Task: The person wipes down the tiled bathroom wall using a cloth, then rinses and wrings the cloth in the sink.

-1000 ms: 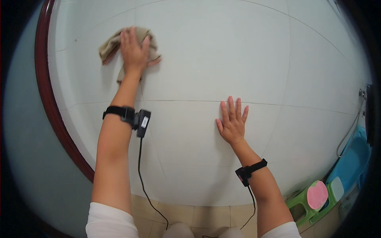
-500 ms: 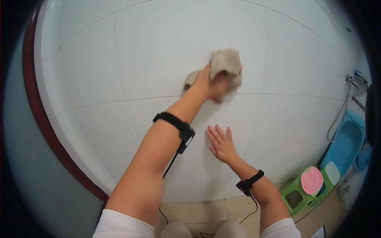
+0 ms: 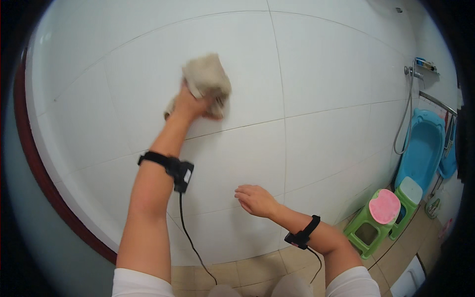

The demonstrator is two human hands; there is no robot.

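My left hand [image 3: 193, 105] is closed on a beige cloth [image 3: 205, 76], pressed to the white tiled wall [image 3: 326, 64] above a horizontal tile joint. Part of the cloth bunches up over the fingers, and more of it shows beneath the hand. Motion slightly smears the hand and cloth. Lower down and to the right, my right hand [image 3: 256, 200] is empty, loosely bent with its fingers pointing left. It is close to the wall; whether it touches is hard to tell. Both forearms wear black straps with small devices and cables.
At the right stand a green stool with a pink seat [image 3: 384, 206] and another with a pale seat [image 3: 410, 190]. Behind them leans a blue baby bathtub [image 3: 422, 143], beside a shower hose [image 3: 409, 114]. A dark red door frame [image 3: 29, 143] runs along the left.
My left hand and the cloth have moved left across the wall. The right hand has gone from flat with spread fingers to loosely bent. The view has shifted to the right.
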